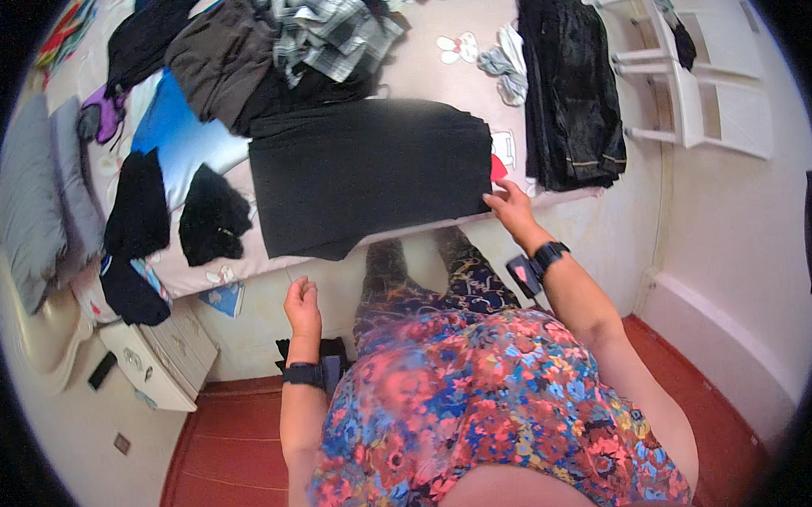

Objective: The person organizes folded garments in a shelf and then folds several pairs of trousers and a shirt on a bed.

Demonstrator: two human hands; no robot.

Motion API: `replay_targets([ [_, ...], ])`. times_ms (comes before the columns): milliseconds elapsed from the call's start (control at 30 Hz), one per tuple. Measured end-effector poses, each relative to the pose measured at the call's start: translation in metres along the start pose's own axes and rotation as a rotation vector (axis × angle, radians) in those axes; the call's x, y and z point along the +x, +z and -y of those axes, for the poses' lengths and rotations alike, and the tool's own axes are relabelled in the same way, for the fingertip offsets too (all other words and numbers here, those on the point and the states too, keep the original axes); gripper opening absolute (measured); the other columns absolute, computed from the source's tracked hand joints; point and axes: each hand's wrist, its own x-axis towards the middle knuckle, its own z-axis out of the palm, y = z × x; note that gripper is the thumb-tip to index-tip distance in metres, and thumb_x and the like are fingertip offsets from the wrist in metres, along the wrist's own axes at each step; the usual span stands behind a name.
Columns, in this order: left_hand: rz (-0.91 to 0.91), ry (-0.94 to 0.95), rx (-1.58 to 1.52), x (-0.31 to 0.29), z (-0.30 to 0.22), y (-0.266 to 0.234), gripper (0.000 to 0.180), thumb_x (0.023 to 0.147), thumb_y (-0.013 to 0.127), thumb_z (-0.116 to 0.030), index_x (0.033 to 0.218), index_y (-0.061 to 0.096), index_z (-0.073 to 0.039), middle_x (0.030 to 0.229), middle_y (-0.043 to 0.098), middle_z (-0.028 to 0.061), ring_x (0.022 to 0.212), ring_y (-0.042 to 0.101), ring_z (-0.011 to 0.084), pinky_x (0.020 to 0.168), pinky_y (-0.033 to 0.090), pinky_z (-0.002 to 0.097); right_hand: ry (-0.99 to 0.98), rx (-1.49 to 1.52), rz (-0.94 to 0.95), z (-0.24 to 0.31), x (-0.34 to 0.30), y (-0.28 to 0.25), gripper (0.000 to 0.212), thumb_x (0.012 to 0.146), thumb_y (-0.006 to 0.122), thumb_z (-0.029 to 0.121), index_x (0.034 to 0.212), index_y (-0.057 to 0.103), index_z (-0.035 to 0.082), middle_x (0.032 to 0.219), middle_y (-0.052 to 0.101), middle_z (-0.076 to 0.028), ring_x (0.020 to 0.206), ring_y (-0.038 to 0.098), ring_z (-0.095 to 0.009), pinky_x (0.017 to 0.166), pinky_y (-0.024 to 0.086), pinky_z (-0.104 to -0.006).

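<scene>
A pair of black trousers [372,174], folded lengthwise, lies across the front of the bed, its lower edge near the mattress edge. My right hand [515,212] is at the right end of the trousers, fingertips at the cloth's edge and fingers apart, not wrapped round it. Lower down, my left hand [303,309] hovers in front of the bed, apart from the trousers. Its fingers are loosely bent with nothing visible in them. Each wrist wears a dark band.
Folded dark trousers [568,87] lie at the bed's right, beside grey-white socks [507,64]. Black pieces [212,215], a blue-white garment [174,127] and a plaid shirt [331,33] cover the left and back. A white shelf [677,74] stands right, a bedside cabinet [164,356] left.
</scene>
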Motion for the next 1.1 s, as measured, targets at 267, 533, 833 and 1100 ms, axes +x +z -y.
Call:
replay_targets([
  [267, 0.159, -0.142, -0.115, -0.007, -0.046, 0.010, 0.027, 0.082, 0.049, 0.001, 0.109, 0.052, 0.004, 0.094, 0.061, 0.0097, 0.085, 0.057, 0.0150, 0.081, 0.045, 0.0272, -0.167, -0.351, -0.225, 0.013, 0.016, 0.032, 0.069, 0.063, 0.073, 0.024, 0.121, 0.045, 0.000, 0.106, 0.059, -0.022, 0.096, 0.058, -0.034, 0.084, 0.046, -0.0359],
  [533, 0.451, -0.080, -0.255, 0.000, -0.130, 0.071, 0.031, 0.085, 0.053, -0.011, 0.113, 0.051, 0.001, 0.099, 0.061, 0.0098, 0.090, 0.059, 0.0182, 0.078, 0.046, 0.0282, -0.702, -0.575, 0.004, 0.090, -0.038, 0.042, 0.034, 0.069, 0.062, 0.010, 0.101, 0.056, 0.002, 0.086, 0.060, -0.018, 0.074, 0.056, -0.036, 0.069, 0.043, -0.0424],
  [833, 0.197, -0.316, -0.624, 0.021, -0.160, 0.124, 0.026, 0.082, 0.059, -0.006, 0.106, 0.057, 0.003, 0.105, 0.060, 0.0109, 0.089, 0.060, 0.0223, 0.081, 0.049, 0.0367, -1.008, -0.069, 0.413, 0.081, -0.076, 0.087, 0.023, 0.073, 0.055, 0.002, 0.096, 0.058, 0.005, 0.089, 0.059, -0.013, 0.084, 0.055, -0.031, 0.077, 0.043, -0.0411],
  [1100, 0.178, -0.202, -0.680, 0.042, -0.175, 0.034, 0.055, 0.066, 0.044, 0.013, 0.121, 0.045, 0.003, 0.115, 0.055, 0.0157, 0.102, 0.056, 0.0308, 0.091, 0.046, 0.0423, -0.312, -0.017, -0.146, 0.008, 0.020, 0.013, 0.027, 0.073, 0.062, 0.010, 0.098, 0.059, -0.001, 0.085, 0.064, -0.016, 0.079, 0.063, -0.023, 0.074, 0.049, -0.0326],
])
